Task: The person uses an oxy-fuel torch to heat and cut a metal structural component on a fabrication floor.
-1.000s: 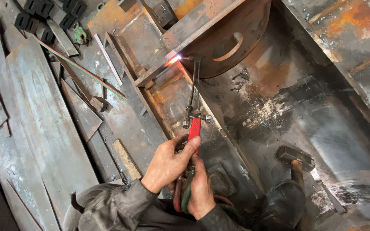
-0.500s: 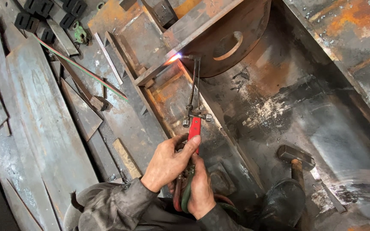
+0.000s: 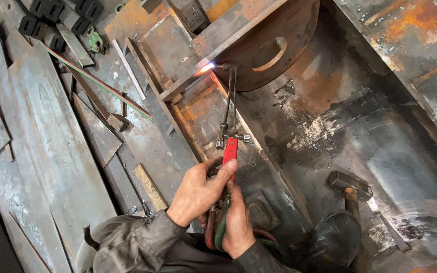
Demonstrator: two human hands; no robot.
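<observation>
A cutting torch (image 3: 228, 119) with a red handle and two thin tubes reaches up to a lit flame (image 3: 206, 67) at the edge of a rusty steel beam (image 3: 228, 30). My left hand (image 3: 198, 189) grips the red handle from the left, thumb along it. My right hand (image 3: 238, 225) holds the torch's lower end where the red and green hoses (image 3: 217, 233) come in. Both sleeves are grey and dirty.
A sledgehammer (image 3: 350, 186) lies at the lower right near a dark boot (image 3: 332, 242). Steel plates and strips (image 3: 51, 131) cover the floor to the left, crossed by a red and green hose (image 3: 97, 83). A round steel part with a curved slot (image 3: 274, 50) sits behind the flame.
</observation>
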